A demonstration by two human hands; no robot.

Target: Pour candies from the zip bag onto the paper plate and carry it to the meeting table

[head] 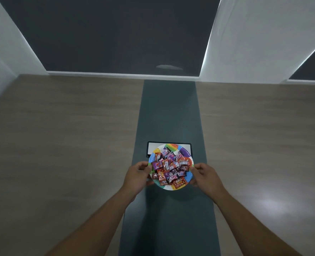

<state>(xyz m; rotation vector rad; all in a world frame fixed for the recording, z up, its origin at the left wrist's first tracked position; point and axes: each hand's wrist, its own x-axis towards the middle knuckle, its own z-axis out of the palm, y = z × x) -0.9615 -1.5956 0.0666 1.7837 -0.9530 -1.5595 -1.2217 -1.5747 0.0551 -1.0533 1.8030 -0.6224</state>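
We hold the paper plate [171,187] by opposite rims — left hand [137,175] and right hand [206,177] each pinching an edge — so the heaped candies [169,169] stay level over the bench's [60,145] dark centre strip [169,111].

The paper plate [172,187] sits over the middle strip [169,111] of the meeting table [60,135], nearer the near edge than the far one; the candies [169,169] lie heaped on it. The left hand [137,174] is at the plate's left rim, the right hand [205,175] at its right rim; a panel [152,147] set in the strip lies just behind the plate, partly covered by the plate's far side. Walls [116,34] stand beyond the table's far edge.
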